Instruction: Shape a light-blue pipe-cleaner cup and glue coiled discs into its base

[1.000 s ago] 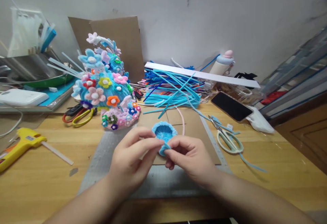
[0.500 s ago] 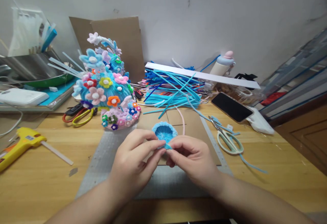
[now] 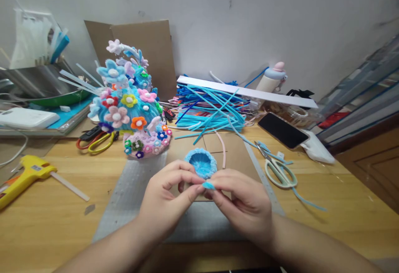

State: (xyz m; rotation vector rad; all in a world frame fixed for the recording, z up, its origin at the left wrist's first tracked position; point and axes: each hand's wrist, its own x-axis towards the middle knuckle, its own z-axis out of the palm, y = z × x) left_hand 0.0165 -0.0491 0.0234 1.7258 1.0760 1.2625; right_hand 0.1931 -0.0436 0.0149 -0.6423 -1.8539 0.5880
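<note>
A short blue pipe cleaner piece point(image 3: 208, 186) is pinched between the fingertips of both hands, just in front of a small round blue fuzzy bowl point(image 3: 201, 163). My left hand point(image 3: 171, 190) grips its left end and my right hand point(image 3: 241, 198) its right side; most of the piece is hidden by the fingers. The bowl has a thick, pale blue ruffled rim and stands on a cardboard sheet point(image 3: 240, 156). Whether the fingers touch the bowl's rim I cannot tell. Under the cardboard lies a grey cutting mat point(image 3: 121, 206).
A yellow glue gun point(image 3: 31, 173) lies at left, near yellow-and-red-handled pliers point(image 3: 101, 140). A flower-covered pipe cleaner piece point(image 3: 131, 106) stands behind. Blue pipe cleaners point(image 3: 208, 119) are heaped at the back. Scissors point(image 3: 280, 173) and a phone point(image 3: 282, 129) lie at right.
Both hands have shifted slightly down toward me, and more of the bowl's front rim shows. The blue piece between the fingertips has turned and looks shorter and more rounded.
</note>
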